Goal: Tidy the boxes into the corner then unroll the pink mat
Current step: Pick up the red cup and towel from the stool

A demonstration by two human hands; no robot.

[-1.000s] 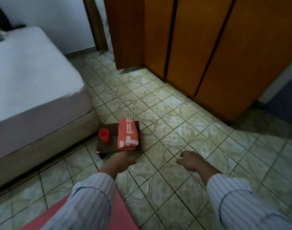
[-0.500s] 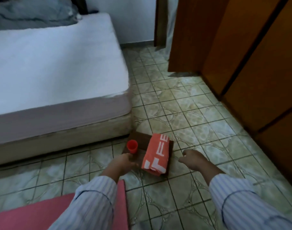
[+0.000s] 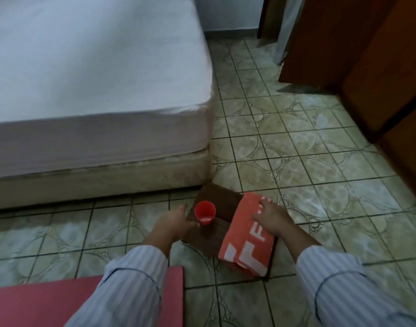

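A flat pink foam mat (image 3: 44,303) lies at the very bottom of the view, on the green patterned floor tiles (image 3: 296,166), its right edge just short of the dark brown flat wooden board (image 3: 222,204) that serves as the landmark here. Two arms in blue-and-white striped sleeves (image 3: 131,279) reach over the mat toward the board.

The left hand (image 3: 172,224) grips the board's left edge, fingers curled at the rim, just beside a small red plastic cup (image 3: 205,212) standing upright on the board's left half. The right hand (image 3: 270,218) rests on top of a folded orange towel (image 3: 248,234) that covers the board's right half; its fingers are spread and lightly bent, and whether they pinch the cloth cannot be told. White block letters on the towel read partly as "F" shapes; the hand covers the rest, so no full word can be read.

The board's far corner almost touches the corner of the white mattress and beige bed base (image 3: 96,114). To the right of the board bare tiles stretch to the brown wooden wardrobe (image 3: 379,79). Beyond it the tiled strip between bed and wardrobe runs back to the pale wall (image 3: 228,15).
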